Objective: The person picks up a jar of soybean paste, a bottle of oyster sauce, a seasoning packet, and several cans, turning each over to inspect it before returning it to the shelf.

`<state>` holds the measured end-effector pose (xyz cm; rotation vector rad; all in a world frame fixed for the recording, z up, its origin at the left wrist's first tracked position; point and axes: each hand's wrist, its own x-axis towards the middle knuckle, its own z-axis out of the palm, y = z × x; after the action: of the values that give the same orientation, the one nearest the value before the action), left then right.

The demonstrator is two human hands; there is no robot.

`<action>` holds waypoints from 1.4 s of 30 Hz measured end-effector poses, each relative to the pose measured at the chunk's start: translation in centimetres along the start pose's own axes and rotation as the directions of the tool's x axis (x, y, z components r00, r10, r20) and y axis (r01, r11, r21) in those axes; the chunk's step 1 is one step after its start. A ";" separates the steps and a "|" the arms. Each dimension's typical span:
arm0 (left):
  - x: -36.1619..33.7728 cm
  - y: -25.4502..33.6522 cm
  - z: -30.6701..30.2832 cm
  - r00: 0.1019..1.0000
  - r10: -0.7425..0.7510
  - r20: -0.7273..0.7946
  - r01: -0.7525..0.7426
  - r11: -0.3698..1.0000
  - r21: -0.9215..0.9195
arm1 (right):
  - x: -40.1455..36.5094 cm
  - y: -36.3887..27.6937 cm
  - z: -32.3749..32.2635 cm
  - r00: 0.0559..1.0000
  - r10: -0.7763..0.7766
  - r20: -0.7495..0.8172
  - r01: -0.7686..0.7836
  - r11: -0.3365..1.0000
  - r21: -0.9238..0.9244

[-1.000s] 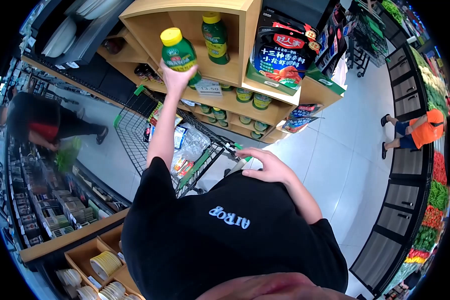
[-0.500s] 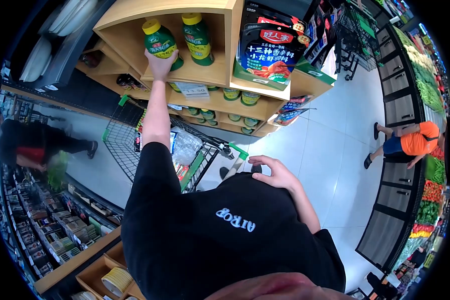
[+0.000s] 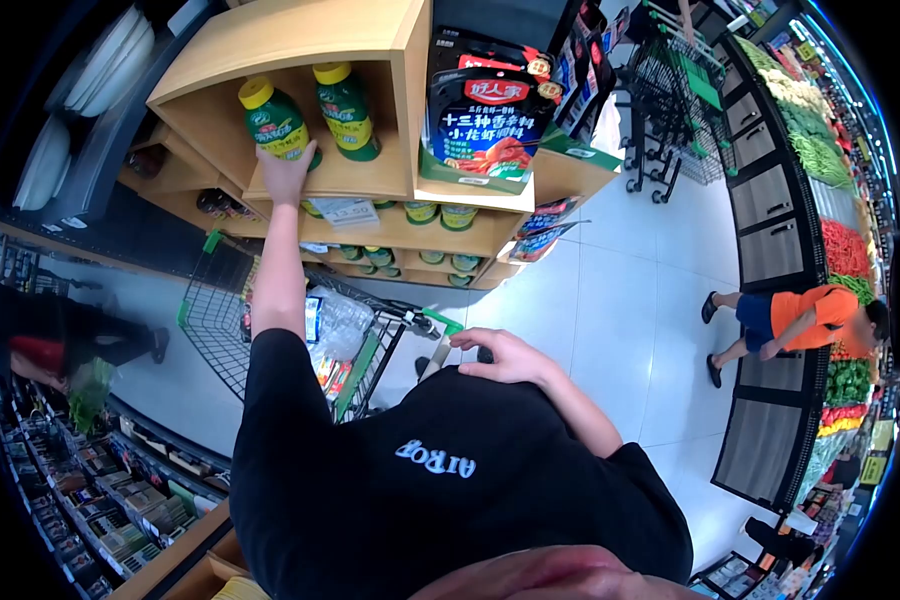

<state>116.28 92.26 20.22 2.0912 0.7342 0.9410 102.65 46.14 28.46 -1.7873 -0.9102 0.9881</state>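
My left hand (image 3: 283, 178) is closed round the lower part of a green bottle (image 3: 273, 120) with a yellow cap and yellow label. That bottle is in a wooden shelf compartment (image 3: 205, 68); whether its base touches the shelf is hidden by my hand. Just to its right stands a second, similar green bottle (image 3: 346, 115). Over the front of my black shirt, my right hand (image 3: 505, 357) is open, fingers apart, beside the green-ended handle (image 3: 450, 328) of a shopping cart. The cart (image 3: 210, 320) holds clear plastic-wrapped goods (image 3: 340, 328) and other packages.
Black seasoning pouches (image 3: 485, 125) stand right of the compartment. A price card (image 3: 350, 213) hangs below, above lower shelves of jars. White dishes (image 3: 115, 65) are at upper left. A person in orange (image 3: 810, 315) walks by the vegetable stand; another person (image 3: 45, 330) is at left.
The whole view has shifted, so the shelf appears further left. My left hand stays on the same bottle. The person in orange has changed stride and arm position.
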 end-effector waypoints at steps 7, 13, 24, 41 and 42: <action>-0.3 0.4 -0.2 0.999 0.041 -0.031 -0.027 0.933 0.359 | 0.6 -0.4 0.3 0.998 0.058 0.019 -0.057 0.997 -0.046; 2.0 -0.3 0.1 0.993 -0.097 0.061 0.087 0.985 0.147 | 0.8 -0.1 0.8 0.996 0.088 0.011 -0.087 0.994 -0.068; 2.0 -6.5 1.7 0.971 0.218 0.095 -0.227 0.969 0.094 | 7.1 3.4 3.4 0.999 -0.017 -0.042 0.004 0.954 -0.299; -43.3 -6.1 -21.2 0.506 -0.732 0.456 0.669 0.667 0.327 | 8.7 9.3 8.0 0.914 -0.386 0.129 0.326 0.505 -0.799; -43.5 -6.3 -21.0 0.499 -0.718 0.485 0.661 0.677 0.323 | 8.6 9.4 7.9 0.908 -0.398 0.129 0.333 0.501 -0.799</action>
<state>73.50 72.30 8.42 1.7254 1.1547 -0.2086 100.84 53.11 15.29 -2.1751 -1.8171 0.1725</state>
